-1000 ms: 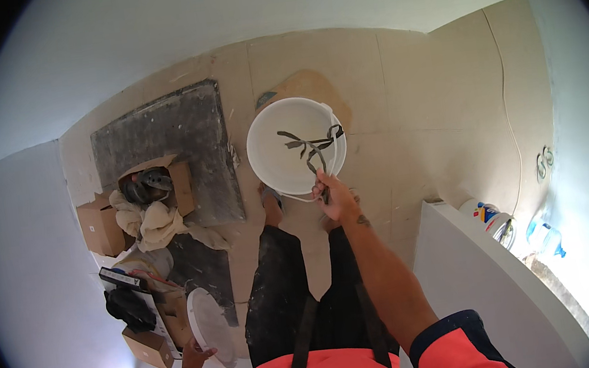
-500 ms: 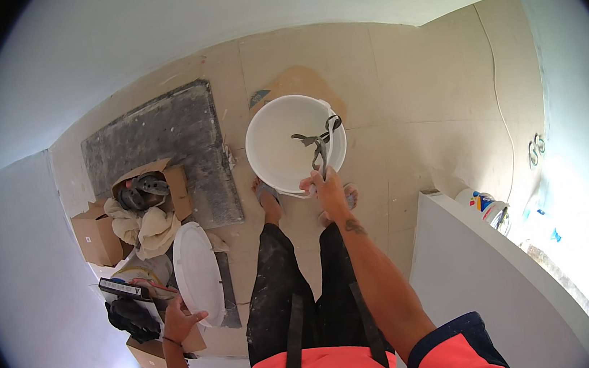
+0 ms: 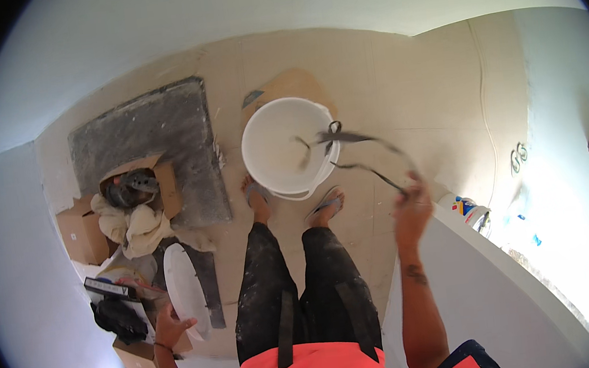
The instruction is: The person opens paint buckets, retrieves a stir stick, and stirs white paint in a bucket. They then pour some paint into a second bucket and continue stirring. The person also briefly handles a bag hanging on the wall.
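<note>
In front of my feet stands a white bucket [image 3: 262, 151], with a pale inside and its handle lying along the near rim. A dark strap [image 3: 360, 137] is tied at the bucket's right edge. My right hand [image 3: 413, 208], right of the bucket, is closed on the strap's far end and pulls it into a loop; part of it is blurred. At lower left my left hand [image 3: 171, 327] grips the near edge of a round white lid [image 3: 186, 287], which is tilted up on its side. The thumb shows against the lid; the other fingers are partly hidden.
A dark board [image 3: 159, 141] lies on the tiled floor. Cardboard boxes [image 3: 82, 230] with cloths and tools stand at the left. Flattened cardboard [image 3: 297, 82] lies behind the bucket. A low white wall [image 3: 493, 270] runs at the right, with another bucket [image 3: 474, 213] beyond it.
My right hand has moved from the bucket's near rim out to the right, drawing the strap out of the bucket. The left hand stays on the lid. The view has shifted slightly.
</note>
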The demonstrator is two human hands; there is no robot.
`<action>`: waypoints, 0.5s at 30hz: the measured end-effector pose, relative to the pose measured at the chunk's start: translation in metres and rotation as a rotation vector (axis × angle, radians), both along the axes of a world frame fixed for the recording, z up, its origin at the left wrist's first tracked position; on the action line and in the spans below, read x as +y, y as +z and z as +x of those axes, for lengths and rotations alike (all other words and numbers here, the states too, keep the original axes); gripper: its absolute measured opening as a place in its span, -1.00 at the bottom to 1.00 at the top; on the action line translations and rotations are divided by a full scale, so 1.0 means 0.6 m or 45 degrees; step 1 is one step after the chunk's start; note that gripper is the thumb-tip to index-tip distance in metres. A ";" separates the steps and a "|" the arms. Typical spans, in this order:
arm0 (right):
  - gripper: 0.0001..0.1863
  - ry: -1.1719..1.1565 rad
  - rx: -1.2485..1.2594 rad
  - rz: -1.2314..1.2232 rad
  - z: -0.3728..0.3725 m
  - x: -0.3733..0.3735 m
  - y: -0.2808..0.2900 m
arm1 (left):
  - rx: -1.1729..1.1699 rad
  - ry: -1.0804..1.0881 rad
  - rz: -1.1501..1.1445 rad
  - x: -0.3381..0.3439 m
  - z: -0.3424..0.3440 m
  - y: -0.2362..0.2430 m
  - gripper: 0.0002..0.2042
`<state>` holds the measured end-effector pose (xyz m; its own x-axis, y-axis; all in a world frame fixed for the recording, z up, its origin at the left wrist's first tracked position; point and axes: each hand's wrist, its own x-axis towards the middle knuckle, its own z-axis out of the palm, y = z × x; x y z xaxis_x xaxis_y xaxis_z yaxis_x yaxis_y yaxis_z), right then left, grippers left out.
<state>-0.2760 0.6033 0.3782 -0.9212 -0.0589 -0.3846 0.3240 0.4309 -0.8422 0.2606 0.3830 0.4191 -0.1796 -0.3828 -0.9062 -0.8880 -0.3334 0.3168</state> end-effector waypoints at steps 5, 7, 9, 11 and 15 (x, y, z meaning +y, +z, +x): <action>-0.59 -0.585 0.184 -0.399 -0.147 0.190 0.121 | 0.067 -0.053 -0.003 -0.003 -0.034 0.003 -0.39; -0.64 -0.740 0.180 -0.485 -0.194 0.298 0.169 | 0.115 -0.069 0.004 -0.006 -0.049 0.005 -0.38; -0.65 -0.843 0.170 -0.568 -0.225 0.405 0.198 | 0.131 -0.082 -0.010 -0.008 -0.065 0.008 -0.38; -0.67 -0.973 0.043 -0.627 -0.253 0.492 0.195 | 0.127 -0.096 -0.015 -0.011 -0.081 0.011 -0.38; -0.66 -1.322 -0.035 -0.705 -0.298 0.605 0.102 | 0.127 -0.164 -0.052 -0.014 -0.111 0.017 -0.39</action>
<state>-0.4551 0.9664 0.4394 -0.6178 0.5496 -0.5624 0.3253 -0.4725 -0.8191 0.1942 0.3748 0.4294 -0.3180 -0.3869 -0.8656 -0.8860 -0.2036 0.4165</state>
